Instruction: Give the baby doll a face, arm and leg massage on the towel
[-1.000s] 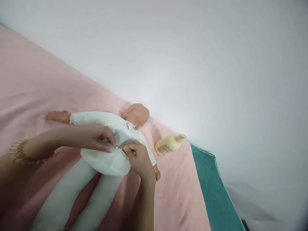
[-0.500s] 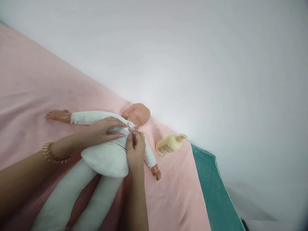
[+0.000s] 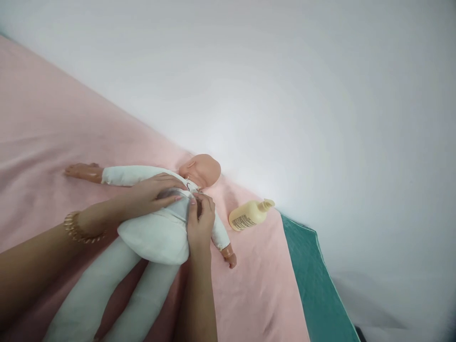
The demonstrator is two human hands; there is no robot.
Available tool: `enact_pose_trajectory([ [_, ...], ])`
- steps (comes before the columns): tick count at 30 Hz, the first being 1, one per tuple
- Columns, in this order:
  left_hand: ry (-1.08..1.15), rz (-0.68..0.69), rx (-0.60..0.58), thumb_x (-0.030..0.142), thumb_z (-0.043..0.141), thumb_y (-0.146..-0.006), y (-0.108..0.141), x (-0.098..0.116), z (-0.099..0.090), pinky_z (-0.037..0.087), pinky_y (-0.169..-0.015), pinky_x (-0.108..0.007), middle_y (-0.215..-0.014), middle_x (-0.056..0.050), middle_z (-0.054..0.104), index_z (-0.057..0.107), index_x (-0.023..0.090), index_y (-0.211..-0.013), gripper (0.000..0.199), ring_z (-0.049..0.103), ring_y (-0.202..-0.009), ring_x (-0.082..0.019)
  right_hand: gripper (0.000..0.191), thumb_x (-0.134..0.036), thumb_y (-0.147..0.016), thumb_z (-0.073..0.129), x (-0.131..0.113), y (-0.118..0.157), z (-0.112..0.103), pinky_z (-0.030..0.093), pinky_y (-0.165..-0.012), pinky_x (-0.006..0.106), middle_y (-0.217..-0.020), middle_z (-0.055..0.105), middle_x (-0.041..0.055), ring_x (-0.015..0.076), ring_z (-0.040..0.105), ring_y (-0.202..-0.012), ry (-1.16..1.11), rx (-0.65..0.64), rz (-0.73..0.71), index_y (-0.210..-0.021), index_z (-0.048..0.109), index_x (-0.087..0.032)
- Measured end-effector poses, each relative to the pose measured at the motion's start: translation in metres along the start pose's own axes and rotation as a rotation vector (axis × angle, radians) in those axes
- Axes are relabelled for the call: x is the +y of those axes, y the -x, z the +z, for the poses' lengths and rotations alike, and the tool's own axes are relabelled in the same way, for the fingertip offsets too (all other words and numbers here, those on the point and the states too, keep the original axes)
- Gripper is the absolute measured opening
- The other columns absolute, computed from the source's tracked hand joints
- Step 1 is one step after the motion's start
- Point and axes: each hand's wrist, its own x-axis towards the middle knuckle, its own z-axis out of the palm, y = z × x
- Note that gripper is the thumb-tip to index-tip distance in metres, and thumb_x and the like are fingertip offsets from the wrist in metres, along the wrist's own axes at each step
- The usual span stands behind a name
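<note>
A baby doll (image 3: 153,237) with a white cloth body lies stretched out on pink cloth. Its smooth, bare head (image 3: 204,169) points away from me, and its arms are spread to both sides. My left hand (image 3: 155,194) rests across the upper torso, fingers extended and thumb apart. On the torso's right side lies my right hand (image 3: 201,216), its thumb and bent forefinger leaving a small gap close to the neck. Between the hands shows a greyish patch (image 3: 178,208) on the torso. Whether the right fingers pinch any fabric is hard to see.
A pale yellow pump bottle (image 3: 247,214) lies tilted on the pink cloth (image 3: 256,280), right of the doll. Teal material (image 3: 317,280) shows beyond the cloth's right edge. A plain whitish wall (image 3: 285,95) rises behind.
Doll, bottle and cloth sit slightly further left in the picture. Both hands keep nearly the same place on the doll's torso, with only small finger shifts.
</note>
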Motion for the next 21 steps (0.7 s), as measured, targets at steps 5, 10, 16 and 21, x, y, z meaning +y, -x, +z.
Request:
enact_pose_trajectory([
  [5,0.004,-0.001,-0.070,0.046,0.046,-0.099,0.000,-0.004,0.002,0.042,-0.109,-0.038,-0.128,-0.007,0.068,0.065,0.020,-0.124,0.041,0.057,-0.124,-0.026,0.025,-0.029,-0.100,0.048,0.003,-0.001,0.001,0.041,-0.110,0.037,-0.123,0.067,0.0087,0.0210,0.055,-0.124,0.047,-0.055,-0.002,-0.116,0.065,-0.021],
  [10,-0.061,-0.048,-0.114,0.049,0.044,-0.098,0.001,-0.010,0.005,0.042,-0.107,-0.038,-0.126,-0.007,0.069,0.066,0.020,-0.122,0.044,0.059,-0.122,-0.027,0.022,-0.027,-0.100,0.050,0.004,-0.002,0.000,0.043,-0.108,0.035,-0.117,0.070,0.0092,0.0202,0.059,-0.117,0.037,-0.115,0.019,-0.108,0.069,-0.018],
  [16,-0.101,0.043,-0.093,0.045,0.043,-0.099,0.000,-0.006,0.003,0.040,-0.109,-0.038,-0.127,-0.008,0.069,0.066,0.019,-0.121,0.041,0.058,-0.123,-0.027,0.026,-0.029,-0.101,0.050,0.004,-0.002,0.000,0.041,-0.110,0.034,-0.121,0.068,0.0096,0.0202,0.057,-0.122,0.047,-0.076,-0.019,-0.113,0.069,-0.018],
  [21,-0.142,0.100,-0.030,0.040,0.040,-0.102,0.002,-0.002,0.002,0.036,-0.112,-0.037,-0.127,-0.010,0.068,0.066,0.015,-0.119,0.040,0.054,-0.126,-0.026,0.035,-0.033,-0.102,0.049,0.006,-0.001,0.000,0.037,-0.116,0.035,-0.136,0.060,0.0117,0.0206,0.049,-0.134,0.060,-0.075,-0.026,-0.129,0.063,-0.016],
])
